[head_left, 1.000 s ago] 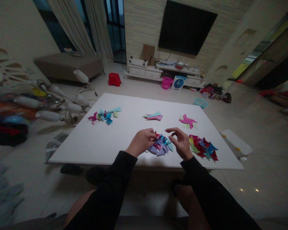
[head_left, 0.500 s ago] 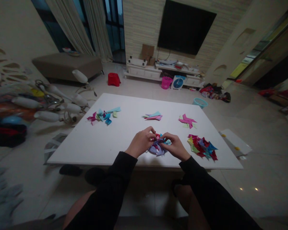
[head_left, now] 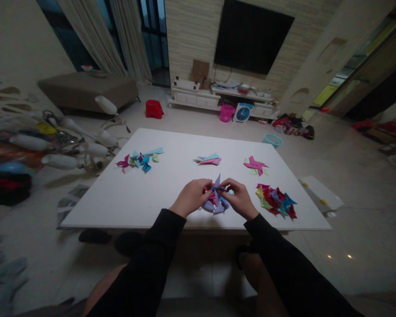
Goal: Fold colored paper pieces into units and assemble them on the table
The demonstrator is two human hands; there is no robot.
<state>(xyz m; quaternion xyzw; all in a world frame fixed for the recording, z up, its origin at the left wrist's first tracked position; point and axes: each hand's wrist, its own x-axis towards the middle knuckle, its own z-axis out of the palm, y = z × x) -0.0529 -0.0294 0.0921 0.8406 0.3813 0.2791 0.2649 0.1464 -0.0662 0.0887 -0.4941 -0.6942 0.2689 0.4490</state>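
Between my two hands is a purple folded paper piece (head_left: 217, 186) with pointed arms, one of them sticking up. My left hand (head_left: 194, 195) pinches its left side, and my right hand (head_left: 238, 197) pinches its right side. Just below them, a pile of folded papers (head_left: 214, 207) in purple, magenta and blue lies on the white table (head_left: 119, 202), partly hidden by my fingers. Farther back lies a stack of narrow folded paper strips (head_left: 208, 159). To its right is a pink pinwheel-shaped paper piece (head_left: 256, 166) over light green paper.
A heap of red, yellow and blue folded papers (head_left: 277, 201) lies at the table's right. More folded pieces (head_left: 140, 161) are at the far left. Beyond the table stand a red stool (head_left: 154, 109), a pink bin (head_left: 227, 113) and a teal basket (head_left: 273, 140).
The purple paper piece now shows above the pile with a point standing upright between my hands; before, it was lower and mostly covered by my fingers. The view has shifted slightly.
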